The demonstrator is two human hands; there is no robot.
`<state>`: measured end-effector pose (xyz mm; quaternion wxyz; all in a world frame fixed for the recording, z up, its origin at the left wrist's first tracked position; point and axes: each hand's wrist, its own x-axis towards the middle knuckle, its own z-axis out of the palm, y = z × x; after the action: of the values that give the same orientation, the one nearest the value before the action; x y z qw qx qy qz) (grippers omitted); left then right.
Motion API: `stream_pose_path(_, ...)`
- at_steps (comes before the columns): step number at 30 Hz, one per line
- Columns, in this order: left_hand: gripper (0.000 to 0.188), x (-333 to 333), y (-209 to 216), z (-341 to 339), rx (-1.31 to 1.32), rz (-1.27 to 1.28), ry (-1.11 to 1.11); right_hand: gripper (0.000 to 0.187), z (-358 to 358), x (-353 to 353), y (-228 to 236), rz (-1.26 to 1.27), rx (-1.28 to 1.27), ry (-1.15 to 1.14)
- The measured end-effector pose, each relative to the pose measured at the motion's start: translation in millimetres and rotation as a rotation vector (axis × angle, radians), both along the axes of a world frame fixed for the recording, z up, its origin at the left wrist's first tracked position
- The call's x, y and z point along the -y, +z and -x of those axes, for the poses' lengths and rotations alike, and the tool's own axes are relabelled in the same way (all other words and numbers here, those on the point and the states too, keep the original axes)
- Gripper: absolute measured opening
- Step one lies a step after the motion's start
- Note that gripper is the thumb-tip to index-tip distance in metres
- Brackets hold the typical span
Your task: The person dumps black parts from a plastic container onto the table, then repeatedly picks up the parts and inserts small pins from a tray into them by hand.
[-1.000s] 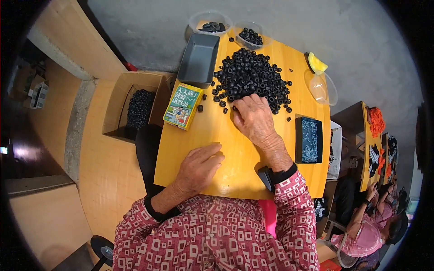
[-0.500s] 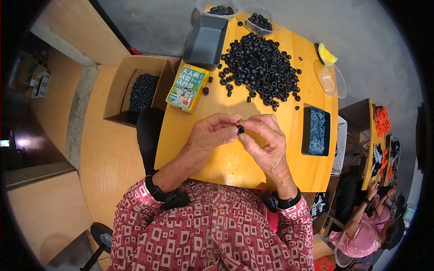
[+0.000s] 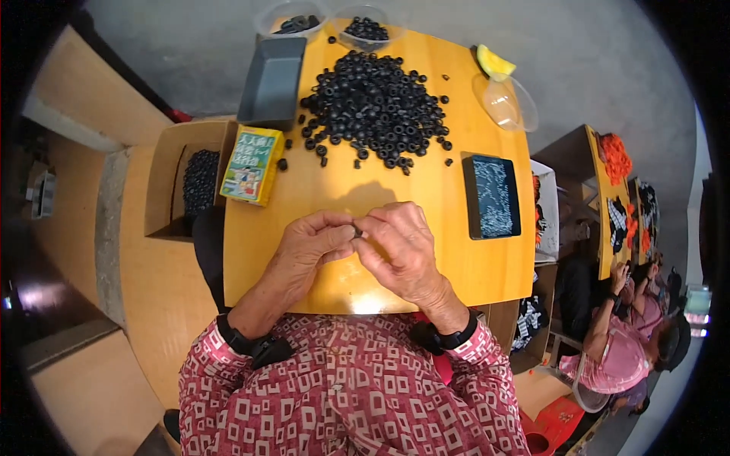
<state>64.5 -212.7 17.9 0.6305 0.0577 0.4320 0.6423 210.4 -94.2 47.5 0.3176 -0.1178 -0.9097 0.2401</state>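
Observation:
Over the near part of the yellow table [image 3: 334, 285], both my hands meet at a small black ring-like piece [image 3: 357, 232]. My left hand [image 3: 304, 247] pinches it between thumb and fingertips. From the other side, the fingertips of my right hand [image 3: 403, 247] close on it too and hide part of it. Beyond my hands lies a heap of small black hollow pieces [image 3: 380, 110], several strayed around its edge. To the right of it sits a dark tray [image 3: 473, 201] full of tiny, thin, shiny bits.
At the left edge stand a green and yellow box [image 3: 251, 167] and a grey tray [image 3: 272, 80]. Clear bowls [image 3: 370, 42] holding black pieces line the back, near a clear lid [image 3: 509, 102] and yellow fruit [image 3: 495, 62]. Left of the table is a carton [image 3: 162, 178]; people [image 3: 620, 353] sit at right.
The view has shifted, so the table sits further left. My right hand has turned over the black piece, its back now facing up more; the piece is more covered.

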Motion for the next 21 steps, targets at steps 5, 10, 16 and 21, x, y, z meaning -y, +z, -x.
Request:
stream_pose_path(5, 0.022, -6.9, -6.4, -6.7, -0.049, 0.045, -0.052, 0.031, -11.0, -1.4, 2.1, -0.199, 0.067, -0.055)
stream_pose_path(10, 0.023, -13.5, -3.8, -10.2, -0.083, 0.064, -0.124, 0.032, -17.6, -5.8, 1.1, -0.250, 0.060, -0.111)
stream_pose_path(16, 0.026, -18.6, -1.9, -14.9, -0.135, -0.022, -0.078, 0.029, -25.6, -2.7, 6.9, -0.185, 0.103, -0.108)
stream_pose_path(21, 0.024, -17.1, 6.1, -12.6, -0.119, 0.061, -0.126, 0.021, -75.3, -52.8, 42.9, -0.125, 0.156, -0.274)
